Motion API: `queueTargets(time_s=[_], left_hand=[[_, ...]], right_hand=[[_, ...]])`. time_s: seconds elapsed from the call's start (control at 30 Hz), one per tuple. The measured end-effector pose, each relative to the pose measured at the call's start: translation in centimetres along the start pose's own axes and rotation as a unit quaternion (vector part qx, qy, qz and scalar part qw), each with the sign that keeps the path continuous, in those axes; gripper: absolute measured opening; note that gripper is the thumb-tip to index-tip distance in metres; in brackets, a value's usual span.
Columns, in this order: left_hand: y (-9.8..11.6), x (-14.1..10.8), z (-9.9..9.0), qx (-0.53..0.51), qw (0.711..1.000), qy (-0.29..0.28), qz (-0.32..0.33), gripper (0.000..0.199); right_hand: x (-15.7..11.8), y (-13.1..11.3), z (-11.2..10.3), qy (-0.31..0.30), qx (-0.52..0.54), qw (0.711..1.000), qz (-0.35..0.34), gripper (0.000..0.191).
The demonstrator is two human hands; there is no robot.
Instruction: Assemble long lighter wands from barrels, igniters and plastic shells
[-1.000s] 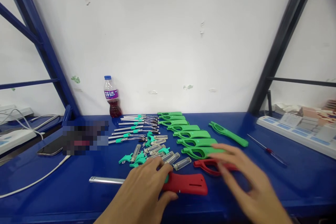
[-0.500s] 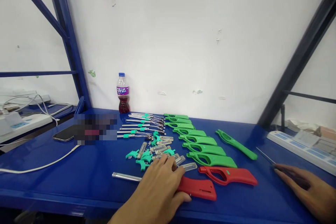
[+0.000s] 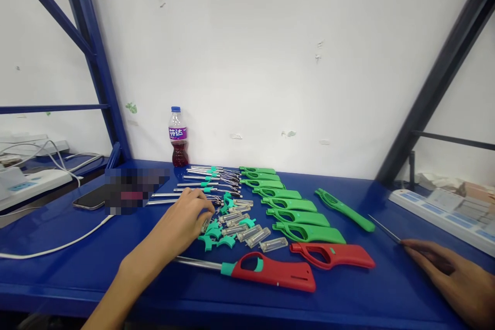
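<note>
1. Nearest the front edge of the blue counter (image 3: 116,242), the assembled red lighter (image 3: 286,274) lies lengthwise, its metal tube running left to the left forearm and its butt toward the right hand (image 3: 452,278).
2. The right hand is closed round the handle of a screwdriver (image 3: 386,229), low over the counter's front right; the shaft points away and leftward. Blue surface shows between this hand and the red shell (image 3: 353,256).
3. The left hand (image 3: 185,216) reaches in over the counter's left half, fingers bent down onto the left side of the parts pile. A clear tank (image 3: 205,224) shows right at its fingertips; whether it is gripped, I cannot tell.
4. Just right of those fingertips lie teal triggers (image 3: 226,241) and more clear tanks (image 3: 258,237). The red shell sits beyond and to the right of the lighter.
5. Green shells (image 3: 309,232) run in a column toward the back edge, with a separate green shell (image 3: 344,210) slanting to their right. Metal rods (image 3: 197,184) with wires lie left of the column, beyond the left hand.
6. A phone (image 3: 91,197) and white cable (image 3: 85,240) occupy the left side; a power strip (image 3: 444,219) lines the right.
7. A bottle (image 3: 179,139) stands at the back edge, near the back left corner.
</note>
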State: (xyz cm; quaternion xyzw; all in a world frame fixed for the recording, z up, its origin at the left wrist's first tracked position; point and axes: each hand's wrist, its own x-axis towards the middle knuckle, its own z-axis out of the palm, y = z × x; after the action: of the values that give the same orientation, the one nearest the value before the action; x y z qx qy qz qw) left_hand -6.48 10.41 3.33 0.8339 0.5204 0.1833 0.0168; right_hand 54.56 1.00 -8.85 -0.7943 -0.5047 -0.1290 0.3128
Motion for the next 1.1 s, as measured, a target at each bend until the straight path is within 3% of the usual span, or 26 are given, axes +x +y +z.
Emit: queueTargets(time_s=[0.1, 0.3, 0.63, 0.73, 0.87, 1.1], left_hand=[[0.0, 0.2, 0.7, -0.007, 1.000, 0.012, 0.003, 0.030], [-0.1, 0.4, 1.4, -0.008, 1.000, 0.015, -0.003, 0.028], [-0.5, 0.4, 1.5, 0.029, 0.999, -0.016, 0.004, 0.030], [-0.3, 0.5, 1.5, 0.049, 0.998, -0.030, 0.001, 0.017], [0.0, 0.7, 1.4, 0.071, 0.996, -0.046, 0.000, 0.036], [-0.1, 0.7, 1.7, 0.087, 0.995, -0.058, 0.007, 0.037]], right_hand=[[-0.1, -0.1, -0.1, -0.045, 0.021, 0.998, 0.034, 0.050], [-0.4, -0.9, -0.5, -0.073, 0.026, 0.994, 0.075, 0.056], [-0.6, -1.8, -1.0, -0.070, 0.016, 0.994, 0.083, 0.062], [-0.5, -1.6, -1.0, -0.070, 0.013, 0.994, 0.079, 0.062], [-0.6, -1.4, -1.0, -0.064, 0.015, 0.995, 0.074, 0.059], [-0.6, -1.5, -0.9, -0.056, 0.016, 0.996, 0.066, 0.055]])
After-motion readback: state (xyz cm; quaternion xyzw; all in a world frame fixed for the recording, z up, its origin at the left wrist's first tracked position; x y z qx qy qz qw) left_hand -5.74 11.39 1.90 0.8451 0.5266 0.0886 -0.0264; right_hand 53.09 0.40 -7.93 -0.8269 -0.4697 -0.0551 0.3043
